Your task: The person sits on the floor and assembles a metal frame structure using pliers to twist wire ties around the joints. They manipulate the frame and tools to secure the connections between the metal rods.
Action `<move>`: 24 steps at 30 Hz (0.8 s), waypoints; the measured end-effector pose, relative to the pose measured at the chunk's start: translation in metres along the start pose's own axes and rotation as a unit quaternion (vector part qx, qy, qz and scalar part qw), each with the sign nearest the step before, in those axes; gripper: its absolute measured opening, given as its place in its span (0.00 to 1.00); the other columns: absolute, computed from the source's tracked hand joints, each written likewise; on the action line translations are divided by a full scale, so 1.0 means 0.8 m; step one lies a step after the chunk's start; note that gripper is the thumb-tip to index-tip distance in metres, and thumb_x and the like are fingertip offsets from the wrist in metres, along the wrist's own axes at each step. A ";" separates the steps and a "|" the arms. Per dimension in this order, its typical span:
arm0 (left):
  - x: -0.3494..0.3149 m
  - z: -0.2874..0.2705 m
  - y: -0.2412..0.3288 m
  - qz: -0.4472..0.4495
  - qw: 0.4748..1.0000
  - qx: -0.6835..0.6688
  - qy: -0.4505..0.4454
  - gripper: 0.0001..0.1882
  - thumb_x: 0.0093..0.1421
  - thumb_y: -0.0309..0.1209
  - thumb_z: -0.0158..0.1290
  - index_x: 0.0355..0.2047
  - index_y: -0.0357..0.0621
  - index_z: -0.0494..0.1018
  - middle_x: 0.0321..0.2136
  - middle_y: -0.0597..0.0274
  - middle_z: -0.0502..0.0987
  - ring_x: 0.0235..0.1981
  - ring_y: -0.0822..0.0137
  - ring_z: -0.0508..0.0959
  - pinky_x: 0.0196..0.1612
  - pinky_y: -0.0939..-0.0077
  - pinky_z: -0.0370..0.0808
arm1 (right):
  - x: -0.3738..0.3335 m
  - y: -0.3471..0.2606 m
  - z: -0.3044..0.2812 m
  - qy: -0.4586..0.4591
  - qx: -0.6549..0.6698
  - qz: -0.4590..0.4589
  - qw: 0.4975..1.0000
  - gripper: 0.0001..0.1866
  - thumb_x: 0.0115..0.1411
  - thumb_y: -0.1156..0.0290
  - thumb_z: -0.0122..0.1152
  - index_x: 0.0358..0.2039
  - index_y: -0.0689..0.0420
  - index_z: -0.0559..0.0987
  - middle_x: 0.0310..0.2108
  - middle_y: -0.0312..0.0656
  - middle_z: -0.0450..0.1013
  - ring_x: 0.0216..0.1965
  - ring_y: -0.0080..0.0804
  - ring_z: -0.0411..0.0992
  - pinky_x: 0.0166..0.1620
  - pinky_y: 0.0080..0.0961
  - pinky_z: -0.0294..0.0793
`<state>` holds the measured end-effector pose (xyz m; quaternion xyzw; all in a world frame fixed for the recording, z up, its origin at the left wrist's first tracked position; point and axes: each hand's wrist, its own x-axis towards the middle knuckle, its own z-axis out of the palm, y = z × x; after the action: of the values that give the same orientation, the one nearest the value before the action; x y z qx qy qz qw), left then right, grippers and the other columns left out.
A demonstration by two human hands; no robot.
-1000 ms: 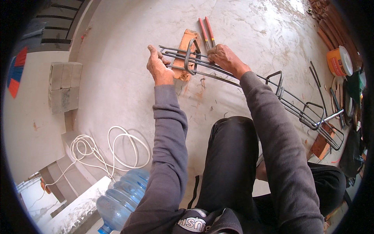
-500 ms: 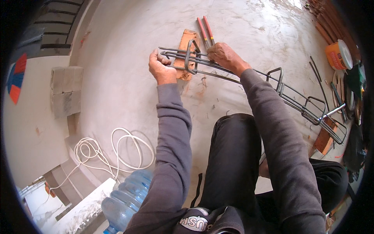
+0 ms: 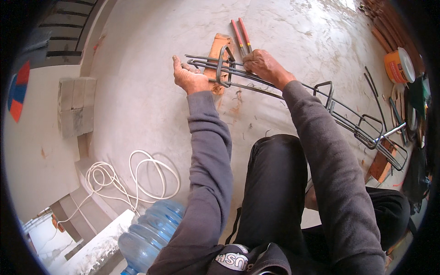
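A long rebar cage [image 3: 256,88], dark steel bars with bent rectangular stirrups, slants from the upper middle down to the right. At its left end is my left hand [image 3: 190,79], thumb raised and fingers curled, with the near bar's end running into the hand. My right hand [image 3: 266,66] is closed on the upper bars, just right of the end stirrup [image 3: 222,68]; its fingertips are partly hidden. Under the left end lies a wooden block [image 3: 219,46]. Beyond my right hand is a tool with two red handles [image 3: 243,34], its head hidden.
Another wood block [image 3: 381,162] supports the cage's right end. Loose rods [image 3: 373,85], an orange bucket [image 3: 399,65] and tools lie at right. A coiled white cable [image 3: 160,183], a blue water jug [image 3: 149,233] and stacked blocks [image 3: 75,107] are at left.
My left hand has shifted slightly left and down, its thumb lifting away from the bar ends. My right hand and the cage stay nearly still.
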<state>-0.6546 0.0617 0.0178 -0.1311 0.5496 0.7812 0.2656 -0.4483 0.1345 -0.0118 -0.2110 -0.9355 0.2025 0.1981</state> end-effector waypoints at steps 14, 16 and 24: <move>-0.004 -0.011 -0.005 0.036 0.996 -0.055 -0.065 0.26 0.60 0.35 0.54 0.14 0.60 0.49 0.13 0.79 0.46 0.14 0.77 0.44 0.19 0.76 0.43 | -0.001 0.015 0.008 -0.027 0.005 -0.017 0.999 0.05 0.54 0.72 0.58 0.24 0.56 0.80 0.32 0.36 0.77 0.37 0.33 0.76 0.42 0.30 0.77; -0.004 -0.015 -0.002 0.035 0.995 -0.045 -0.083 0.25 0.60 0.35 0.52 0.14 0.59 0.49 0.12 0.78 0.47 0.14 0.76 0.45 0.20 0.75 0.44 | -0.006 0.012 0.007 0.048 0.005 -0.054 0.997 0.05 0.54 0.72 0.58 0.22 0.56 0.79 0.30 0.37 0.77 0.36 0.34 0.76 0.41 0.31 0.76; -0.006 -0.018 0.000 0.037 0.990 -0.036 -0.132 0.24 0.62 0.37 0.50 0.16 0.57 0.48 0.12 0.77 0.47 0.14 0.76 0.47 0.20 0.77 0.46 | 0.001 0.005 0.000 -0.052 -0.013 -0.013 0.999 0.06 0.56 0.75 0.56 0.23 0.62 0.77 0.29 0.44 0.75 0.31 0.36 0.75 0.43 0.27 0.75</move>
<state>-0.6516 0.0471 0.0148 -0.0157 0.4860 0.8201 0.3018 -0.4477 0.1381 -0.0138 -0.1909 -0.9497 0.1986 0.1493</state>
